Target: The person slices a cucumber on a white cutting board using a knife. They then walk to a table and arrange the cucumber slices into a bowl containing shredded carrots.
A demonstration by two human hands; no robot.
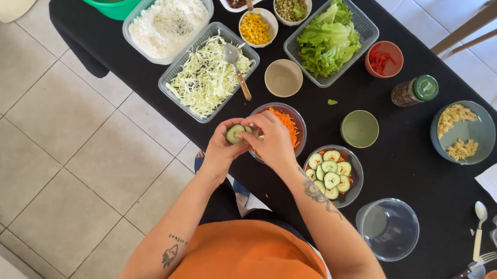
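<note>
A cucumber piece [236,133] was held at the near table edge, at 9 o'clock from the grated-carrot bowl [292,126], its cut face turned up toward the camera; the long axis could not be made out, the body being hidden in the palm. The left hand [224,146] was curled narrowly around it. The right hand [271,139] was closed over its 3 o'clock side, fingertips covered; any tool there could not be seen. A bowl of cucumber slices [332,173] was at 4 o'clock.
</note>
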